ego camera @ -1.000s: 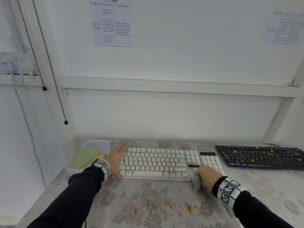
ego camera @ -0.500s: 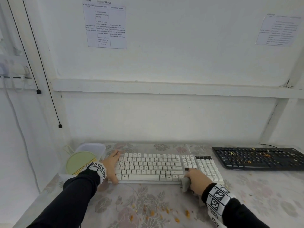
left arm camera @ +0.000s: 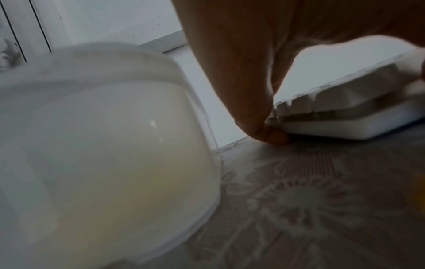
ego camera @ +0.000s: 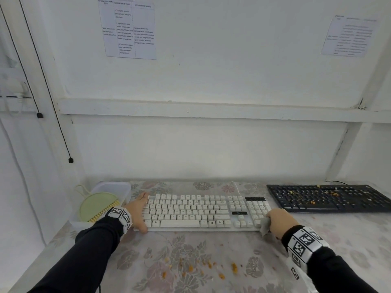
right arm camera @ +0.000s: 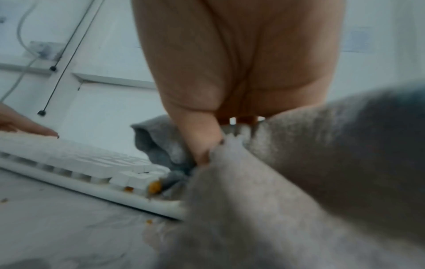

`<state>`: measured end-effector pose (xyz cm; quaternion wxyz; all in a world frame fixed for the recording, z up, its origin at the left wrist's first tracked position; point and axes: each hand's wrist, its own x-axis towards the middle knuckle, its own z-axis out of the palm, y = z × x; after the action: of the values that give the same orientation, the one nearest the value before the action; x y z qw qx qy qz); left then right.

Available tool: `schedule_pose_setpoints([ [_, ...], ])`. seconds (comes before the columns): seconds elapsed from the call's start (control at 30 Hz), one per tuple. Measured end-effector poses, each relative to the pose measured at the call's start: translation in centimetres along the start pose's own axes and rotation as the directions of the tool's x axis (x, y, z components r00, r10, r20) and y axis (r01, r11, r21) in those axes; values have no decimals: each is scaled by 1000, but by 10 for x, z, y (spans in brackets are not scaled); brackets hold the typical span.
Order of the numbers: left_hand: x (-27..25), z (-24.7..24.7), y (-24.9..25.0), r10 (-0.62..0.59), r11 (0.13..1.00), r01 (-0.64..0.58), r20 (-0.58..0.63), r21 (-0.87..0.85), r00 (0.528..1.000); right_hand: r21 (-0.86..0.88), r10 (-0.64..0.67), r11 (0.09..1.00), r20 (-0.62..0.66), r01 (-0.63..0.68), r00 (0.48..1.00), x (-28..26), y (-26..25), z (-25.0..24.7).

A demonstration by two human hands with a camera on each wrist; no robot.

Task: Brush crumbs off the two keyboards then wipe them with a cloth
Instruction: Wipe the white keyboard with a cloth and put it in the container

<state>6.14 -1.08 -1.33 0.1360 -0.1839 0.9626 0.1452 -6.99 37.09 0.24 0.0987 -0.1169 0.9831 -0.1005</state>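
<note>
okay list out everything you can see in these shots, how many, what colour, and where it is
white keyboard: one, white, centre of table
black keyboard: one, black, crumb-strewn, far right
crumbs: many, orange, on tablecloth in front of the white keyboard
cloth: one, grey, at the white keyboard's right end
brush: one, pale green, in tub
tub: one, translucent white, far left
tablecloth: one, floral, covers table
papers: two, white, on wall
left hand: holds the white keyboard's left end
right hand: grips cloth
</note>
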Motion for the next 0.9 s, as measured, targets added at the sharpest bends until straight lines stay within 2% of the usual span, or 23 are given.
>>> schedule_pose_setpoints([
  [0.07, -3, -1, 2, -22, 999, 22, 9, -36, 1000, -21, -7, 1000, 8, 7, 1000, -1, 1, -1],
  [0.23, -7, 2, 4, -98, 994, 98, 4, -41, 995, -48, 117, 992, 10, -117, 993, -11, 8, -8],
  [0.33, -11, 2, 8, -125, 990, 126, 20, -64, 992, -40, 25, 999, 50, -23, 998, -14, -4, -14],
  [0.43, -13, 0, 11, -137, 988, 139, 21, -72, 990, 148, -142, 980, 35, 135, 989, -17, -31, -14],
  [0.5, -14, 0, 12, -145, 986, 146, 21, -77, 989, 327, -154, 935, 33, 135, 988, -14, -51, -7],
  [0.7, -13, 0, 12, -107, 984, 104, -11, -143, 994, 189, -108, 978, 67, 93, 992, 2, -82, 14],
  [0.9, -10, -2, 9, -113, 979, 115, 23, -169, 993, 144, -119, 984, 109, 102, 987, -1, -75, 22],
])
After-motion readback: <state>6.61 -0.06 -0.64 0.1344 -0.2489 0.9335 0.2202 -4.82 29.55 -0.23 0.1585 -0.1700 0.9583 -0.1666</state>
